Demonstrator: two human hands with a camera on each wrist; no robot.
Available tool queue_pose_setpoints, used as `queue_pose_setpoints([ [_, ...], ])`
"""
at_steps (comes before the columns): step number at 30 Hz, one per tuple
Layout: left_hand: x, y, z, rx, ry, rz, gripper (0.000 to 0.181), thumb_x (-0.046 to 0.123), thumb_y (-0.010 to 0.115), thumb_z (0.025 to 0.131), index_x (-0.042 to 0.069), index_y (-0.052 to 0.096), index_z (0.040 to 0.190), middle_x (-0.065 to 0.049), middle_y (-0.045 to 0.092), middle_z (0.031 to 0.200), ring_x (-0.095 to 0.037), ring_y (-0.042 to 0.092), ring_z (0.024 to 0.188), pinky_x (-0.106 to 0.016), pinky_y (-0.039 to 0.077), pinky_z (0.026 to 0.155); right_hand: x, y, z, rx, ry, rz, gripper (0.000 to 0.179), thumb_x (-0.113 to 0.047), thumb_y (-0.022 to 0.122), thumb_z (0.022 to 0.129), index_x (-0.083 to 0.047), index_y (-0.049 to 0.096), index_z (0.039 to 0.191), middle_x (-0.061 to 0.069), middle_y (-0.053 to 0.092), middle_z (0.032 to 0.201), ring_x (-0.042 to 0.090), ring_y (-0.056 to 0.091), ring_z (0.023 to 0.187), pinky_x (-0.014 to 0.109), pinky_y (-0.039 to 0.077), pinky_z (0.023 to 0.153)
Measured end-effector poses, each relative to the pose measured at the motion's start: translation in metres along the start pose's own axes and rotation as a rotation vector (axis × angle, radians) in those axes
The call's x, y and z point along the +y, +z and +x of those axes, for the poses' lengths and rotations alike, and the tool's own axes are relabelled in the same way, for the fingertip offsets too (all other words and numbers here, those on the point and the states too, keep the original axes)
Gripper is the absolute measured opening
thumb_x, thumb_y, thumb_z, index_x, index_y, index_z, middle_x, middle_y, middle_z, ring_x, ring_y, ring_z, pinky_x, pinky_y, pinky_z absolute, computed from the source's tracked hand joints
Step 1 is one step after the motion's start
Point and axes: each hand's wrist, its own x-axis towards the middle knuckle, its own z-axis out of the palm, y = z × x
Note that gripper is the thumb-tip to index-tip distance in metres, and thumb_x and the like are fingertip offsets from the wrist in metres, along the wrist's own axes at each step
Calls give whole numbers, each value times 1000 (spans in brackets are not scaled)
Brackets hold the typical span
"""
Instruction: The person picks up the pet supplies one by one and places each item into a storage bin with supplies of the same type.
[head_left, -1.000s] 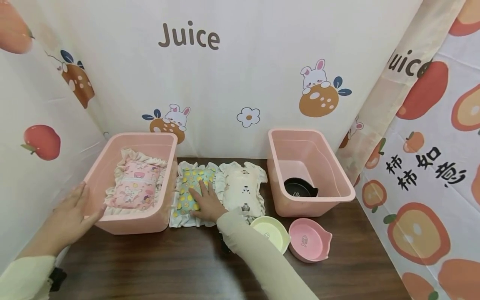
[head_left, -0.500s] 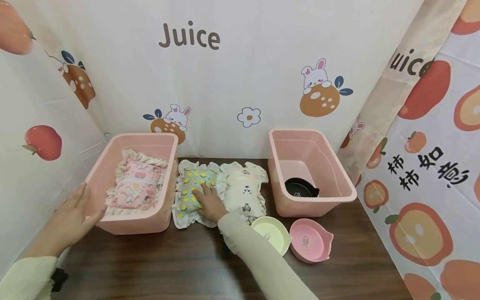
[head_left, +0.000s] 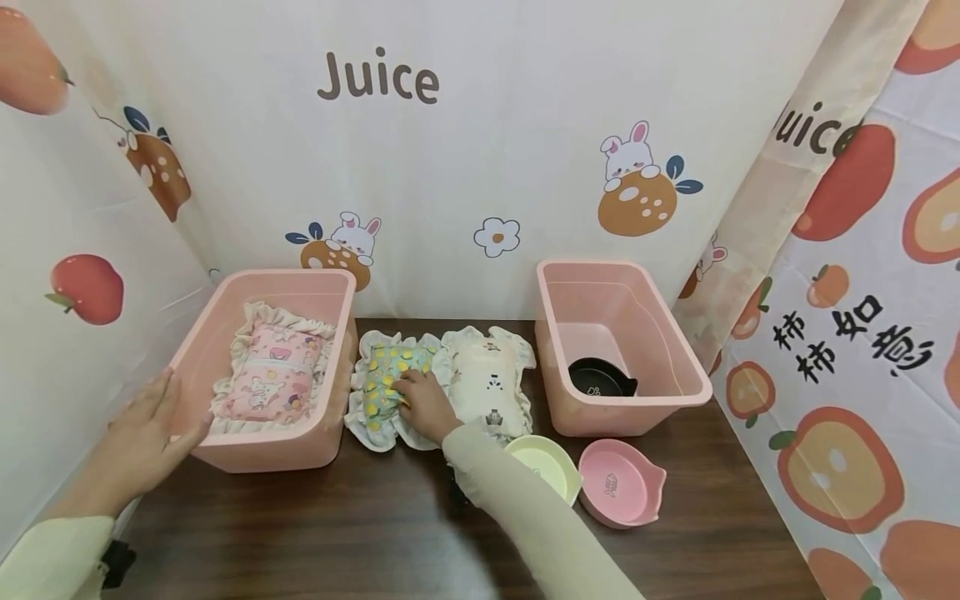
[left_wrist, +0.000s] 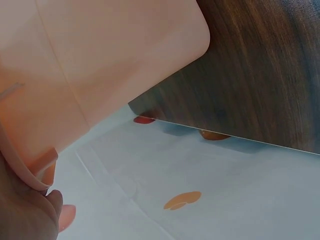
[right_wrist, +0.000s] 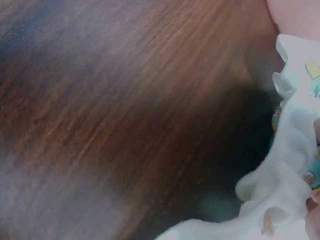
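My right hand [head_left: 427, 406] pinches the small lemon-print pillow [head_left: 380, 385] with a white ruffled edge, bunching its fabric under curled fingers. In the right wrist view, its white ruffle [right_wrist: 285, 185] curves over the table, with only bits of fingers at the right edge. A white pillow [head_left: 487, 379] with small dark figures lies right beside it. My left hand [head_left: 142, 429] rests at the front left corner of the left pink bin [head_left: 262, 454], fingers straight along the rim. Inside that bin lies a pink ruffled pillow [head_left: 272, 375].
At the right stands another pink bin [head_left: 622, 417] with a black dish [head_left: 600, 379] inside. A pale yellow dish [head_left: 543, 462] and a pink dish [head_left: 621, 483] sit in front of it on the dark wooden table [head_left: 315, 533]. Printed curtains [head_left: 480, 125] enclose the back and sides.
My right hand has gone from lying spread on the lemon-print pillow to gripping it with curled fingers, and the pillow has bunched up and shifted slightly right. My left hand has stayed put.
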Motion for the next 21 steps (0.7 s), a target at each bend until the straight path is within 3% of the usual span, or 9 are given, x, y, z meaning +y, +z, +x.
queue_pose_setpoints([
  [9,0,-1,-1,2,1,2,90,50,44,95,-12,3,146,-37,5,151,-57,9,136,-77,16,97,7,-23,3,83,0,134,32,-12,66,85,-13,70,116,3,63,121,18,59,105,26,44,85],
  [15,2,-2,-1,-1,15,16,89,50,43,96,-12,4,146,-37,4,151,-57,9,136,-77,15,97,8,-45,3,118,19,233,33,-11,64,87,-12,68,120,5,61,126,22,58,109,33,47,90],
  [21,0,0,0,8,31,28,89,50,43,95,-13,5,146,-37,4,151,-57,9,136,-76,12,100,8,-62,7,169,31,275,36,-11,65,85,-13,68,120,6,61,127,22,58,115,43,43,102],
])
